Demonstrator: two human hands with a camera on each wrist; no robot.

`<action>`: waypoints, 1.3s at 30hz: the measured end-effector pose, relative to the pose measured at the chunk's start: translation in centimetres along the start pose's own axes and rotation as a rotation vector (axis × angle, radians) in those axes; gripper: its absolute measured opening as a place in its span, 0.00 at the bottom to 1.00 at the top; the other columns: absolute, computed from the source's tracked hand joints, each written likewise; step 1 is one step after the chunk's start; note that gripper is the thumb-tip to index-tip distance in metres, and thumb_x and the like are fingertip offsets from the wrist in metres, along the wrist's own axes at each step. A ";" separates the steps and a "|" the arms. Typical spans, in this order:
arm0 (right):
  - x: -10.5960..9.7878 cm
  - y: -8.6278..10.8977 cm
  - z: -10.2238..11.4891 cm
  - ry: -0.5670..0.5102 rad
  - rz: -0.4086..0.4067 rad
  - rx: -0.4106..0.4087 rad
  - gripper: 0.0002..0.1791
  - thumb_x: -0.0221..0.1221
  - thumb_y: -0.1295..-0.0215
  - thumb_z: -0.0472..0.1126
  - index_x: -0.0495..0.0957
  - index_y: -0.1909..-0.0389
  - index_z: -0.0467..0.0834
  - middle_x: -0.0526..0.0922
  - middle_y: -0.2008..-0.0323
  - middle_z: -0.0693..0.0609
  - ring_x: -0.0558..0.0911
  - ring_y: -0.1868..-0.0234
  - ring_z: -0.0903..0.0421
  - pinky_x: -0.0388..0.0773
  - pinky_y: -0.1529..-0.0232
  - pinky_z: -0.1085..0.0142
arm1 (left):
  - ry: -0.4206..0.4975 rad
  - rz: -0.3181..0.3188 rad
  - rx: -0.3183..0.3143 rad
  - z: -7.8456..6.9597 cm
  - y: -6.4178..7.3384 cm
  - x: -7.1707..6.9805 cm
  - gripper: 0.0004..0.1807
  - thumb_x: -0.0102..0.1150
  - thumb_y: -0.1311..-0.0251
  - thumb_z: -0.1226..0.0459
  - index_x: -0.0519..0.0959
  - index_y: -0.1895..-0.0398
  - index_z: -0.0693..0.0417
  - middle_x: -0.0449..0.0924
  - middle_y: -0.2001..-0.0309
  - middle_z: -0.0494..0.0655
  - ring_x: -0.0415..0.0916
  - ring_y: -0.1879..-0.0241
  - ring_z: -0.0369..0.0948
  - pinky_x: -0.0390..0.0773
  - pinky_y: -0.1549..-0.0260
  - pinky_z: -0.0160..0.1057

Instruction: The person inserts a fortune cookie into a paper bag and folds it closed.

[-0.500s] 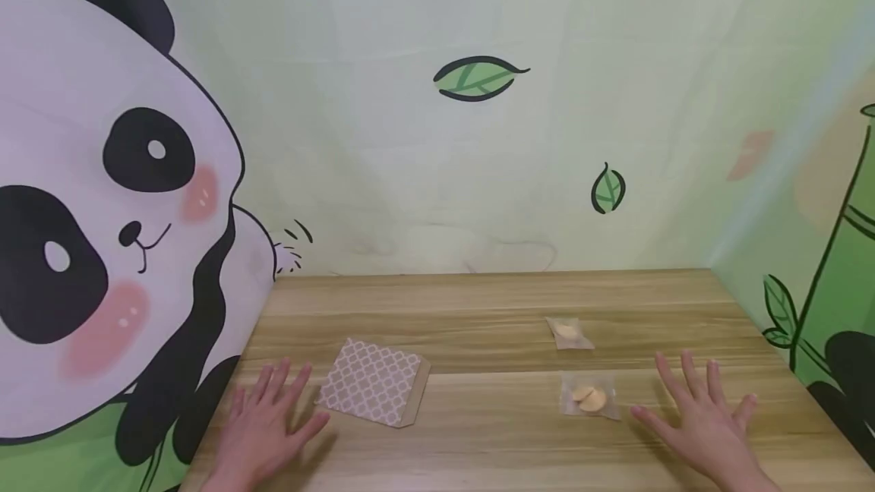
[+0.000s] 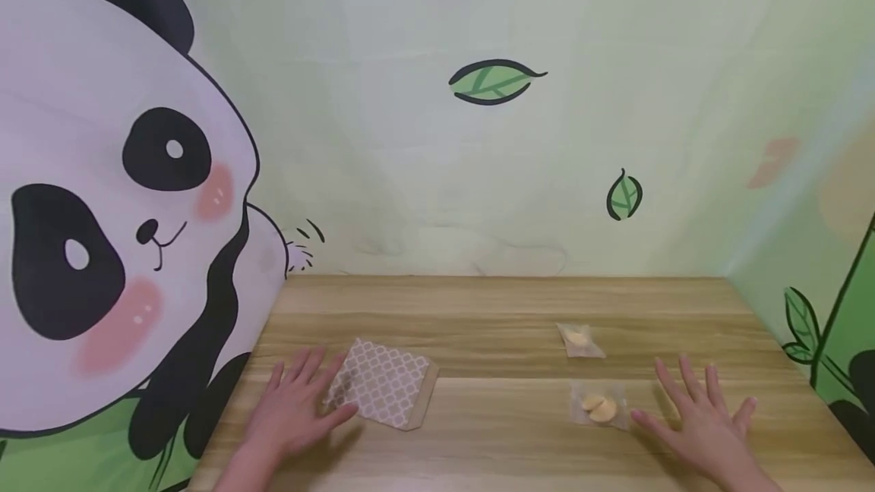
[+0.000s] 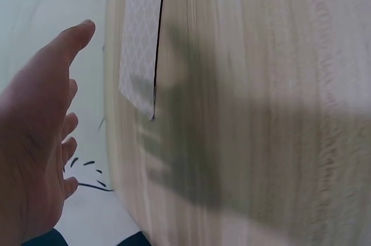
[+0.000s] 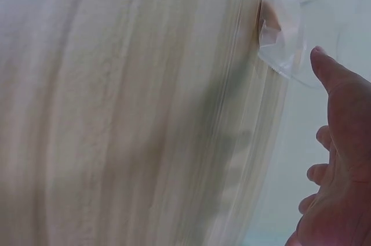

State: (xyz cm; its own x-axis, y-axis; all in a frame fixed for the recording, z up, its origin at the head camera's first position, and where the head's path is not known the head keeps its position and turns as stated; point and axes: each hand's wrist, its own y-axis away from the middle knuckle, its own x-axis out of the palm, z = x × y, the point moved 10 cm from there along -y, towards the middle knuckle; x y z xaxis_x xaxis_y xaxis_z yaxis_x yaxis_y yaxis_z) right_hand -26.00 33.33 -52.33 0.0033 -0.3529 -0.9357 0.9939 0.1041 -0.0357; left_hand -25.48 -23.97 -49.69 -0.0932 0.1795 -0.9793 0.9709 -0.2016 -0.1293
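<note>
My left hand [image 2: 290, 412] hovers palm down with its fingers spread, beside a flat paper bag [image 2: 386, 386] with a pale lattice print and a plain folded end. Its thumb overlaps the bag's near left corner in the head view. From the left wrist, the hand's shadow falls on the wood by the bag [image 3: 142, 37]. My right hand [image 2: 707, 424], also spread and holding nothing, is just right of a clear packet [image 2: 600, 407] with tan, cookie-like pieces inside. Behind that lies a smaller clear packet [image 2: 579, 340] with a tan piece.
The wood-grain table [image 2: 478, 462] reaches back to a pale green cloth backdrop [image 2: 383, 135]. A large printed panda [image 2: 75, 135] covers the backdrop's left side, and printed bamboo stands at the right.
My left hand has shifted right, bringing its thumb over the edge of the paper bag. The right hand stays spread. The whole head view has moved slightly.
</note>
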 end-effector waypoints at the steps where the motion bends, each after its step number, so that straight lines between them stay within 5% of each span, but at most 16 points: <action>1: 0.0 -0.1 0.1 -0.004 0.000 -0.004 0.55 0.58 0.27 0.70 0.44 0.12 0.47 0.36 0.17 0.28 0.27 0.22 0.19 0.14 0.46 0.13 | -0.004 0.004 0.008 -0.2 -0.3 0.0 0.46 0.59 0.33 0.32 0.69 0.19 0.46 0.62 0.20 0.62 0.57 0.20 0.64 0.51 0.25 0.74; 15: 0.4 -1.5 1.6 -0.008 0.023 -0.036 0.55 0.60 0.29 0.72 0.52 0.14 0.44 0.43 0.17 0.27 0.30 0.20 0.21 0.18 0.43 0.12 | -0.052 0.137 0.138 -3.1 -3.9 1.1 0.48 0.55 0.32 0.31 0.67 0.18 0.48 0.59 0.18 0.59 0.55 0.19 0.61 0.53 0.23 0.70; 25: -0.3 -2.0 2.8 -0.021 0.006 -0.077 0.55 0.61 0.29 0.70 0.50 0.13 0.46 0.43 0.17 0.27 0.32 0.20 0.20 0.15 0.41 0.14 | -0.105 0.209 0.204 -4.6 -5.3 2.8 0.47 0.54 0.31 0.31 0.65 0.17 0.47 0.58 0.17 0.59 0.55 0.19 0.61 0.53 0.23 0.69; 33: 0.1 -2.3 2.6 -0.023 0.013 -0.081 0.55 0.60 0.29 0.71 0.47 0.12 0.49 0.42 0.16 0.29 0.31 0.19 0.22 0.17 0.40 0.14 | -0.127 0.217 0.213 -4.8 -6.6 4.1 0.48 0.53 0.30 0.31 0.62 0.16 0.46 0.56 0.16 0.59 0.55 0.18 0.60 0.53 0.22 0.67; 39: 0.2 -2.2 2.7 -0.029 0.007 -0.077 0.55 0.60 0.29 0.71 0.48 0.12 0.50 0.43 0.16 0.30 0.32 0.19 0.23 0.15 0.40 0.15 | -0.093 0.247 0.207 -4.6 -6.3 5.6 0.47 0.53 0.30 0.32 0.64 0.17 0.47 0.57 0.17 0.59 0.56 0.19 0.62 0.57 0.23 0.68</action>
State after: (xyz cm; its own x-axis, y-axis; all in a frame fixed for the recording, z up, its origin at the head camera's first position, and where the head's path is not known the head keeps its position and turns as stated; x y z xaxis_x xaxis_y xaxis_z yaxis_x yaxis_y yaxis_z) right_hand -27.93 30.53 -51.55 0.0148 -0.3784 -0.9255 0.9824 0.1777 -0.0569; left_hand -31.08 -17.27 -53.62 0.1103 0.0139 -0.9938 0.9020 -0.4213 0.0942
